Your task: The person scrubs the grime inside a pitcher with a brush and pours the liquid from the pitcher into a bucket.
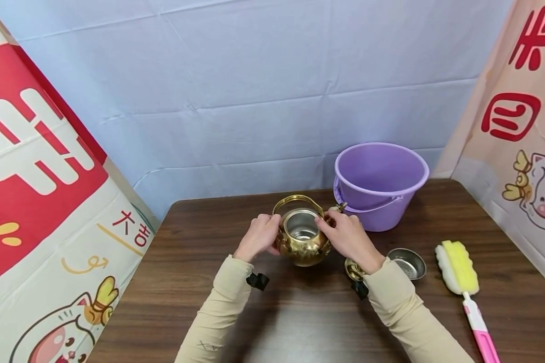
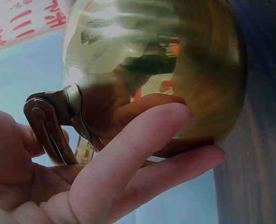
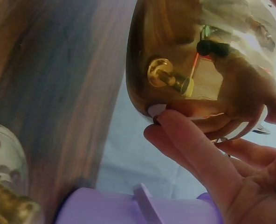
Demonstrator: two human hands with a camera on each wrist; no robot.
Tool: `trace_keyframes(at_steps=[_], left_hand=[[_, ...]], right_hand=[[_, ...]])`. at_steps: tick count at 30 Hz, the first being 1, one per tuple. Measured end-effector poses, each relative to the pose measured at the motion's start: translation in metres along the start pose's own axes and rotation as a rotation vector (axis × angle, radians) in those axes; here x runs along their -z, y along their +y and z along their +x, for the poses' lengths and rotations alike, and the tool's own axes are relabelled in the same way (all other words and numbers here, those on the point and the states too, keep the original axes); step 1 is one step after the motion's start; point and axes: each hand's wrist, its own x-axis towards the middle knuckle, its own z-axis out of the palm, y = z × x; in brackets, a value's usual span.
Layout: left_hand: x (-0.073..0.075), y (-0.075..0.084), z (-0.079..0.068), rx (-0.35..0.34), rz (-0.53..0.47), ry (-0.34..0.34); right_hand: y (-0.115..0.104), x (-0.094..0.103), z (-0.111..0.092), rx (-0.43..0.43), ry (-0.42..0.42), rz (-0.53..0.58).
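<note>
A shiny brass teapot (image 1: 305, 253) with its top uncovered and its arched handle (image 1: 298, 198) raised is between the two hands above the table. My left hand (image 1: 260, 236) grips its left side, thumb near the handle joint; in the left wrist view the fingers (image 2: 128, 156) lie along the polished body. On the other side my right hand (image 1: 348, 236) holds it by the spout side, with the thumb at the rim. Fingertips (image 3: 175, 121) press low against the body in the right wrist view. The silvery inside shows from above.
A brass lid (image 1: 353, 268) lies by the right wrist, partly covered by it. Beside it sits a round metal strainer (image 1: 411, 262). A purple bucket (image 1: 377, 214) stands behind the right hand. At the right lies a yellow-and-white sponge brush (image 1: 458, 264) with a pink handle.
</note>
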Motion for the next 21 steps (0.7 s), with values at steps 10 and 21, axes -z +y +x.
trace_keyframes(at_steps=[10,21], left_hand=[[-0.012,-0.018,0.005,0.022,-0.015,-0.019],[-0.021,-0.029,0.009,0.062,-0.027,-0.053]], right_hand=[[0.011,-0.011,-0.004,-0.026,-0.085,0.007],[0.021,-0.018,-0.008,-0.043,-0.114,-0.008]])
